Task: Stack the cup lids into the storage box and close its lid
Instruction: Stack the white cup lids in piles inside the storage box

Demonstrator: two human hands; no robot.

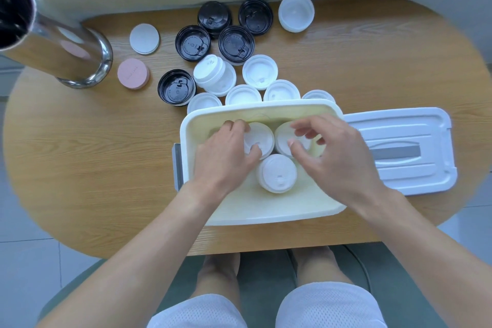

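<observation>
White lids (277, 173) in a cream box (266, 210); black lids (193, 43), a pink disc (133, 73), wood-grain table (93, 168).

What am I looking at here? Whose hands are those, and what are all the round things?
A camera worn on a person's head took this one picture, looking down. The oval wooden table holds a cream plastic storage box. Its white box lid lies beside it. The round things are cup lids: black plastic lids and white plastic lids wait behind the box. The left hand holds one white lid stack in the box; the right hand touches another.
</observation>
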